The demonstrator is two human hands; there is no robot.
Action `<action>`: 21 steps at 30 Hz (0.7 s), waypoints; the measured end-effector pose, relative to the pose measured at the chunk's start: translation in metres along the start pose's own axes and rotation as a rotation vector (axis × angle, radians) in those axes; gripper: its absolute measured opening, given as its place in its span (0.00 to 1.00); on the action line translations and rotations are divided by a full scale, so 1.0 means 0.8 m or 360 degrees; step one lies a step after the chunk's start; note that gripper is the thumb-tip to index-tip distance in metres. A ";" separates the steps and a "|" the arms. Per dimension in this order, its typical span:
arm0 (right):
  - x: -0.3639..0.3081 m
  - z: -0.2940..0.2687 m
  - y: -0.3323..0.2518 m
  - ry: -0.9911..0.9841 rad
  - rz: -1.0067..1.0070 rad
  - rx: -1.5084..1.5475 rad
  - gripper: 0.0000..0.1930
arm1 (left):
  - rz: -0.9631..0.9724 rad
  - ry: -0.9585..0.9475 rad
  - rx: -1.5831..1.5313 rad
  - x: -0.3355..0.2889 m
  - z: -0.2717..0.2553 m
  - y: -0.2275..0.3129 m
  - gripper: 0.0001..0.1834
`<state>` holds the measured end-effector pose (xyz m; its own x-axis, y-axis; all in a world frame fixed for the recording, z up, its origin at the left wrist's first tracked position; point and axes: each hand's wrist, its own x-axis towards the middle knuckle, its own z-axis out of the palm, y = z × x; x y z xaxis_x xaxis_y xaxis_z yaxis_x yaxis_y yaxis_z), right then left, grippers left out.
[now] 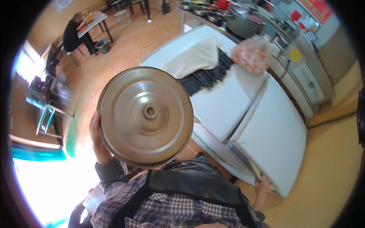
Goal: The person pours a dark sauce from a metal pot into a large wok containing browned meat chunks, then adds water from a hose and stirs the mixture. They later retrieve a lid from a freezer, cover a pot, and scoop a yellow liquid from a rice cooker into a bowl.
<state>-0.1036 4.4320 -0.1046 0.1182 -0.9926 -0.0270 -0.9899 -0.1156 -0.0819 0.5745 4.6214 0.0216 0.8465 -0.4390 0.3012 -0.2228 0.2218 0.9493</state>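
While left hand (97, 137) clasps lid (145, 131), bag (262, 42) holds pinkish lumps (249, 60); right hand's (261, 186) grip unclear.

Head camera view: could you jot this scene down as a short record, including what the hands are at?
Left hand: holds a round metal lid by its rim
Right hand: at the near edge of a white freezer-like chest; exact grip unclear
On the chest: pale cloth partly over dark strips; clear bag of pinkish pieces
Beyond the chest: large lidded pot
Upper left: person seated at a table
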 end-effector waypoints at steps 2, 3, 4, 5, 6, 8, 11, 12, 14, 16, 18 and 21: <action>-0.001 0.074 -0.016 -0.0188 0.0222 -0.0069 0.13 | -0.0603 0.0057 -0.0669 0.061 -0.046 -0.034 0.18; 0.002 0.095 -0.016 -0.0194 0.0135 -0.0093 0.14 | -0.0677 0.0177 -0.0624 0.083 -0.054 -0.055 0.18; 0.010 0.108 -0.007 -0.0191 0.0104 -0.0105 0.16 | -0.0602 0.0154 -0.0631 0.092 -0.061 -0.072 0.18; 0.019 0.110 0.001 -0.0353 0.0057 -0.0157 0.19 | -0.0516 0.0160 -0.0721 0.105 -0.069 -0.088 0.18; 0.034 0.107 0.007 -0.0565 0.0027 -0.0206 0.23 | -0.0497 0.0217 -0.0759 0.120 -0.079 -0.101 0.18; 0.081 0.064 0.023 -0.0996 0.0213 -0.0517 0.24 | -0.0451 0.0211 -0.0815 0.153 -0.105 -0.117 0.18; 0.252 -0.016 -0.035 -0.0644 0.0526 -0.0994 0.22 | -0.0564 0.0452 -0.0784 0.237 -0.146 -0.131 0.19; 0.331 -0.032 -0.089 -0.0297 0.0472 -0.0970 0.21 | -0.0568 0.0461 -0.0785 0.266 -0.157 -0.135 0.19; 0.470 -0.059 -0.243 0.0522 -0.0058 -0.0696 0.19 | -0.0571 0.0516 -0.0696 0.317 -0.179 -0.141 0.18; 0.600 -0.080 -0.460 0.0460 -0.0355 0.0095 0.20 | -0.0509 0.0572 -0.0620 0.385 -0.193 -0.147 0.17; 0.669 -0.066 -0.688 0.0531 -0.1363 0.0266 0.17 | -0.0503 0.0674 -0.0453 0.435 -0.210 -0.151 0.15; 0.674 -0.017 -0.988 0.0138 -0.1973 0.0515 0.16 | -0.0450 0.0727 -0.0459 0.517 -0.231 -0.165 0.14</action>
<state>0.7416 3.9873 -0.0410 0.9246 -0.2291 0.3043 -0.1571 -0.9571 -0.2433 1.0438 4.5716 0.0040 0.9898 -0.1116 -0.0886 0.1268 0.4061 0.9050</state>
